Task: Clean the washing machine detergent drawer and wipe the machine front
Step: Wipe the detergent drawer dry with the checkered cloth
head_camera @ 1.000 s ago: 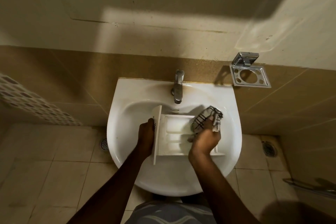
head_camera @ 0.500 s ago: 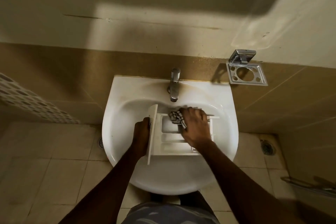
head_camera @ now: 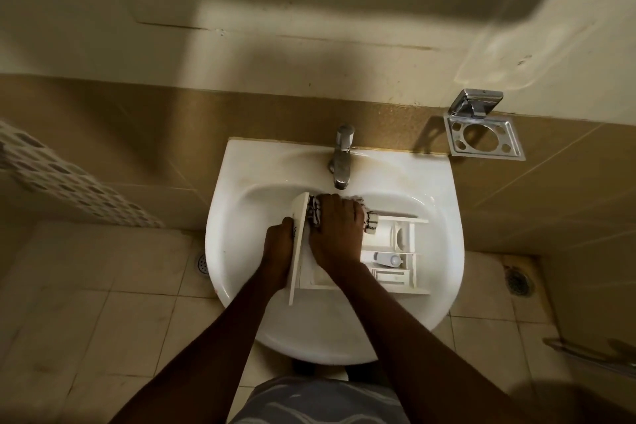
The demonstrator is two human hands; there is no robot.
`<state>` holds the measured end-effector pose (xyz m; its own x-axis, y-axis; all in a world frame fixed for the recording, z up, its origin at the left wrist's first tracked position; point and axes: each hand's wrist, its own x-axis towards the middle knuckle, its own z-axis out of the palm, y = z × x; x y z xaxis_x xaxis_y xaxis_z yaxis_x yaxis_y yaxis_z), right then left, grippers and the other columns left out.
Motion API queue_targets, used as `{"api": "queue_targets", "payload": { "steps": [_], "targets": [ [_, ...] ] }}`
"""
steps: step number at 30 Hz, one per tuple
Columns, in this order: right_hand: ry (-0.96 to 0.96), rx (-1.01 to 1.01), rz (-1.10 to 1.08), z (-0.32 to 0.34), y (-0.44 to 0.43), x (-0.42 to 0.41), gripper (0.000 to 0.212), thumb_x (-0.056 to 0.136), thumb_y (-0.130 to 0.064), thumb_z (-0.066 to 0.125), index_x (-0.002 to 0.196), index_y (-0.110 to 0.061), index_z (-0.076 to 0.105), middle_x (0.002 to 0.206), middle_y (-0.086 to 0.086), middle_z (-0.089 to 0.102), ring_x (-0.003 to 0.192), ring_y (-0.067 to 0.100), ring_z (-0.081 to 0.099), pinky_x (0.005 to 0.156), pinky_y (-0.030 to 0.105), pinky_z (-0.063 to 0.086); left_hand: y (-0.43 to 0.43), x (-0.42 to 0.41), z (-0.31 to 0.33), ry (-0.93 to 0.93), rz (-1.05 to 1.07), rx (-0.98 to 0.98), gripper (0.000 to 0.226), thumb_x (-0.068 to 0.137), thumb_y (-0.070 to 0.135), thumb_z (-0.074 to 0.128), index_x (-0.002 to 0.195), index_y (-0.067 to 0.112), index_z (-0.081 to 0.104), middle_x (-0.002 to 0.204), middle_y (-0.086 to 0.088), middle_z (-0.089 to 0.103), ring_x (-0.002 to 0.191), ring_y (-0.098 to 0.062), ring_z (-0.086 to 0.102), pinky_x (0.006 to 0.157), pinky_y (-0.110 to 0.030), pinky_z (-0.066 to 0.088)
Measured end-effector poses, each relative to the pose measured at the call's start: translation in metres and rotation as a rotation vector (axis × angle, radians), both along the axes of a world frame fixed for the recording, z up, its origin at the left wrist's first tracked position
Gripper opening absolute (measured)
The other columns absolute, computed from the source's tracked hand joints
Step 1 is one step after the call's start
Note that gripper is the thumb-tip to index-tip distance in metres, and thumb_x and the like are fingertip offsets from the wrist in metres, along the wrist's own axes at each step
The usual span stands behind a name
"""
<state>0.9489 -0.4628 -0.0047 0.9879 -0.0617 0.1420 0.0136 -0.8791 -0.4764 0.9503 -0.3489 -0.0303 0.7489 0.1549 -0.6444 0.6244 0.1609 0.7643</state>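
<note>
Nearest, a patterned garment [head_camera: 320,403] is seen at the bottom edge, with both forearms reaching out over the sink [head_camera: 241,189]. The detergent drawer [head_camera: 395,251] is laid inside the sink bowl, its front panel [head_camera: 298,244] turned to the left and standing on edge. The left hand [head_camera: 278,244] is set against the outer face of that panel, and its grip is closed on the panel edge. The right hand [head_camera: 337,231] is pressed down into the far left compartment, and its grip is closed on a checked cloth [head_camera: 371,222] bunched beneath the palm.

The drawer is judged to be light, stiff plastic with thin dividers, likely slick when wet and apt to skate on the glazed bowl. It is best taken by the broad front panel, as is being done, not by the thin inner walls, which could crack under pressure. The cloth is soft and can be pushed into corners.

Beyond the drawer, a chrome tap [head_camera: 341,162] is mounted at the far rim. The floor is tiled, with a drain [head_camera: 203,263] to the left and another [head_camera: 518,280] to the right. On the far wall, brown tiles are topped by pale plaster, and a chrome holder [head_camera: 483,136] is fixed to the right.
</note>
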Motion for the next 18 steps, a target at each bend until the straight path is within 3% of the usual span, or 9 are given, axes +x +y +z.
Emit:
{"api": "queue_targets", "payload": {
  "steps": [5, 10, 12, 13, 14, 15, 16, 17, 18],
  "targets": [
    [-0.015, -0.082, 0.204, -0.007, -0.050, -0.006, 0.053, 0.073, -0.017, 0.068, 0.124, -0.019, 0.056, 0.114, 0.002, 0.063, 0.109, 0.026, 0.055, 0.102, 0.040, 0.034, 0.000, -0.002, 0.000, 0.013, -0.022, 0.010, 0.033, 0.095, 0.025, 0.045, 0.076, 0.003, 0.060, 0.059, -0.009, 0.054, 0.054, -0.024, 0.052, 0.061, -0.034, 0.044],
    [0.129, -0.012, 0.105, -0.012, -0.123, -0.010, 0.049, 0.081, -0.019, 0.058, 0.130, -0.016, 0.055, 0.124, 0.006, 0.061, 0.121, 0.029, 0.048, 0.109, 0.040, 0.022, 0.001, 0.000, -0.002, 0.020, -0.025, 0.020, 0.030, 0.093, 0.027, 0.045, 0.075, 0.006, 0.058, 0.060, -0.007, 0.051, 0.059, -0.023, 0.049, 0.064, -0.037, 0.042],
    [0.150, 0.287, -0.017, -0.001, -0.122, -0.008, 0.036, 0.091, -0.012, 0.057, 0.127, -0.010, 0.060, 0.122, 0.011, 0.064, 0.119, 0.031, 0.052, 0.109, 0.042, 0.033, 0.001, 0.002, -0.004, 0.031, -0.025, 0.017, 0.032, 0.095, 0.026, 0.044, 0.072, 0.006, 0.056, 0.056, -0.005, 0.051, 0.055, -0.023, 0.049, 0.064, -0.035, 0.042],
    [0.150, 0.522, -0.132, 0.012, -0.117, -0.008, 0.030, 0.094, -0.010, 0.057, 0.124, -0.007, 0.062, 0.113, 0.011, 0.067, 0.109, 0.026, 0.060, 0.099, 0.037, 0.045, 0.001, 0.003, -0.005, 0.036, -0.023, 0.015, 0.032, 0.095, 0.026, 0.044, 0.071, 0.006, 0.054, 0.056, -0.004, 0.050, 0.054, -0.022, 0.048, 0.063, -0.034, 0.041],
    [0.155, 0.804, -0.253, 0.025, -0.111, -0.008, 0.026, 0.097, -0.010, 0.055, 0.122, -0.006, 0.063, 0.101, 0.008, 0.069, 0.092, 0.018, 0.066, 0.080, 0.027, 0.053, 0.002, 0.004, -0.007, 0.042, -0.020, 0.015, 0.032, 0.095, 0.026, 0.044, 0.070, 0.007, 0.052, 0.056, -0.004, 0.049, 0.054, -0.021, 0.047, 0.063, -0.033, 0.040],
    [0.167, 1.098, -0.350, 0.035, -0.103, -0.009, 0.027, 0.099, -0.015, 0.053, 0.121, -0.003, 0.063, 0.090, 0.008, 0.068, 0.072, 0.014, 0.066, 0.059, 0.022, 0.053, 0.002, 0.005, -0.008, 0.049, -0.018, 0.014, 0.032, 0.095, 0.026, 0.044, 0.069, 0.008, 0.051, 0.056, -0.003, 0.048, 0.053, -0.021, 0.046, 0.062, -0.032, 0.040],
    [0.199, 1.379, -0.416, 0.046, -0.095, -0.012, 0.033, 0.100, -0.023, 0.051, 0.122, 0.000, 0.061, 0.086, 0.011, 0.068, 0.061, 0.016, 0.065, 0.049, 0.021, 0.050, 0.002, 0.006, -0.009, 0.056, -0.021, 0.013, 0.032, 0.095, 0.026, 0.044, 0.068, 0.009, 0.050, 0.056, -0.003, 0.047, 0.053, -0.020, 0.045, 0.062, -0.031, 0.039],
    [0.235, 1.629, -0.456, 0.053, -0.087, -0.015, 0.040, 0.100, -0.031, 0.050, 0.124, 0.000, 0.060, 0.090, 0.016, 0.069, 0.063, 0.021, 0.067, 0.050, 0.026, 0.055, 0.001, 0.007, -0.010, 0.063, -0.025, 0.010, 0.031, 0.094, 0.026, 0.045, 0.069, 0.009, 0.050, 0.057, -0.004, 0.046, 0.053, -0.020, 0.044, 0.061, -0.031, 0.038],
    [0.257, 1.851, -0.475, 0.058, -0.079, -0.018, 0.044, 0.098, -0.036, 0.050, 0.125, -0.002, 0.059, 0.099, 0.018, 0.070, 0.075, 0.027, 0.071, 0.061, 0.037, 0.061, 0.001, 0.008, -0.011, 0.073, -0.029, 0.001, 0.030, 0.094, 0.026, 0.045, 0.072, 0.008, 0.052, 0.058, -0.004, 0.047, 0.054, -0.021, 0.045, 0.061, -0.031, 0.039]
  ]
}}
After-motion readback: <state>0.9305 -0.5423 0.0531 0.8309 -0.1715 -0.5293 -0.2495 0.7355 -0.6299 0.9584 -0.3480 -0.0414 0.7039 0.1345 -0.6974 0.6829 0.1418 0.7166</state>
